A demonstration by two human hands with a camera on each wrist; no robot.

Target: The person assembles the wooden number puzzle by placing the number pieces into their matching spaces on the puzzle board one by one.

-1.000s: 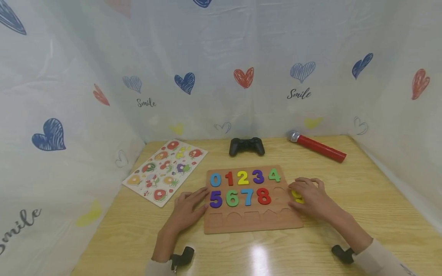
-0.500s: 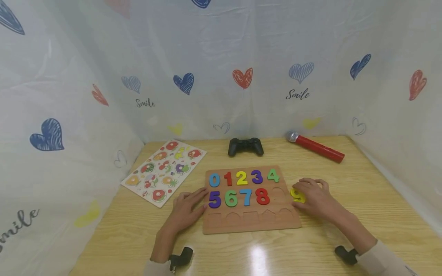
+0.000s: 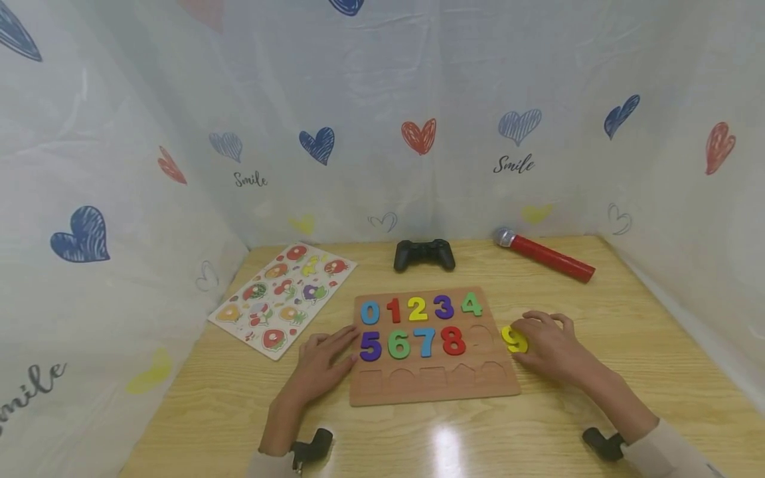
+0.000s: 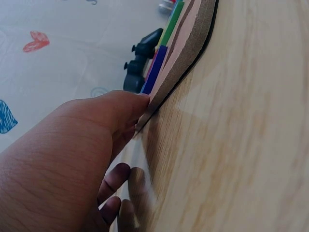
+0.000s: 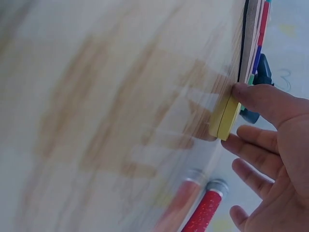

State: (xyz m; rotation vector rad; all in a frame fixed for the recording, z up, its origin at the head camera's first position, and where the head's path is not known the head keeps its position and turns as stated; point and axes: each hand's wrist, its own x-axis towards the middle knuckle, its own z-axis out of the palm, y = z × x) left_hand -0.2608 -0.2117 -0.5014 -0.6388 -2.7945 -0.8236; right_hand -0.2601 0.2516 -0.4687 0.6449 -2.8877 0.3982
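Note:
A wooden number puzzle board (image 3: pixel 382 387) lies in front of me, with coloured numerals 0 to 8 in its upper two rows. The slot (image 3: pixel 482 338) after the red 8 is bare, as are the shape slots along the bottom row. At the board's left edge my left hand (image 3: pixel 319 368) rests with its thumb and fingertips against the side. To the right of the board, a yellow number 9 (image 3: pixel 514 339) lies flat on the table. My right hand (image 3: pixel 552 348) has its thumb and a finger at opposite ends of that 9 (image 5: pixel 224 121), pinching it lightly.
A fruit puzzle board (image 3: pixel 277 302) lies at the back left. Behind the number board sit a black game controller (image 3: pixel 424 255) and, further right, a red toy microphone (image 3: pixel 546 255). A white curtain (image 3: pixel 370 79) printed with hearts surrounds the table (image 3: pixel 358 438).
My right hand has drawn slightly to the right, so more of the yellow 9 shows between its fingertips. The left hand stays at the board's edge.

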